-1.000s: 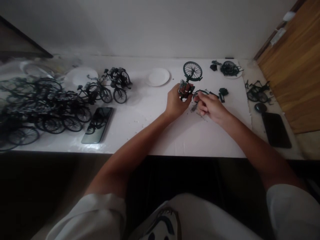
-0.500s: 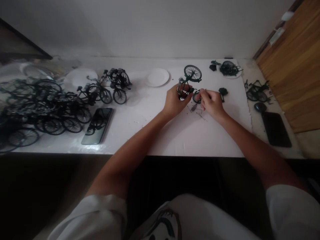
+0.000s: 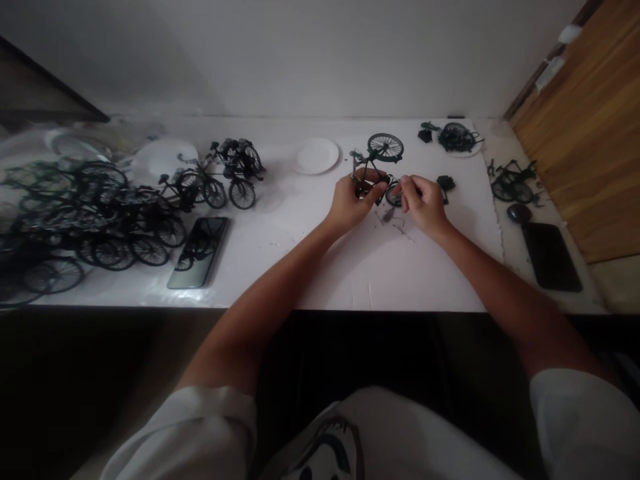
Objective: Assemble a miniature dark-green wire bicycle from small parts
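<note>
1 white table (image 3: 310, 267) carries everything. A heap of finished model bicycles (image 3: 85, 213) crowds its left edge, with a dark phone (image 3: 199, 251) near the front edge beside them and a small white plate (image 3: 316, 155) toward the far edge.

Right of the plate, the left hand (image 3: 350, 203) is closed around the frame of 1 half-built bicycle (image 3: 375, 163), whose front wheel stands toward the far edge. 1 second ago that bicycle was raised and tilted toward the camera; now it sits lower, close to the tabletop.

The right hand (image 3: 425, 203) has closed in on the left. Its fingertips pinch at the small rear wheel (image 3: 394, 195) between the 2 hands, so the handling has moved there. Loose bits (image 3: 393, 220) lie just in front.
</note>
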`<act>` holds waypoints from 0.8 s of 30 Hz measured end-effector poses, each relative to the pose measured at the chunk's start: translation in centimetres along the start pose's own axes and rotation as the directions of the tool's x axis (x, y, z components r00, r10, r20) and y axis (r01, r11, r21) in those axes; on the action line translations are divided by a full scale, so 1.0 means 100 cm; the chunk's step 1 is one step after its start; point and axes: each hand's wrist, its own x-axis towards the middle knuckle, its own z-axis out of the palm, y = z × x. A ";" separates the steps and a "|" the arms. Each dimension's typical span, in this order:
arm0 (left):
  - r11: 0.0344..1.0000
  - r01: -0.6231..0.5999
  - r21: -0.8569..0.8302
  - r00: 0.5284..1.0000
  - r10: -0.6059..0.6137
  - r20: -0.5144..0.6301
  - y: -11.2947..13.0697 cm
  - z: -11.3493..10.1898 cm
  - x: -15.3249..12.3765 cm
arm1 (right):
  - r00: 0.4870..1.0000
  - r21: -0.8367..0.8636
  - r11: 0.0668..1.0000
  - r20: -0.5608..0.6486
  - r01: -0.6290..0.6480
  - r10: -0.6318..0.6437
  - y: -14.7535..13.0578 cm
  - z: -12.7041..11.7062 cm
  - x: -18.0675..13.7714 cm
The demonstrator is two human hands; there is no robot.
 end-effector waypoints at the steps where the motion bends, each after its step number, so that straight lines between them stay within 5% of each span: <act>1: 1.000 -0.003 -0.021 1.000 0.003 0.008 -0.001 -0.001 0.001 | 1.000 -0.003 1.000 -0.012 0.008 -0.008 0.000 0.000 0.000; 12: 0.993 -0.031 -0.114 0.999 0.035 0.027 -0.023 -0.009 0.011 | 0.994 -0.030 0.994 -0.044 0.101 -0.103 0.000 0.000 0.000; 24: 0.993 -0.080 -0.088 0.991 0.088 0.102 -0.020 -0.006 0.009 | 0.989 -0.012 0.991 -0.070 0.131 -0.131 0.013 0.003 0.003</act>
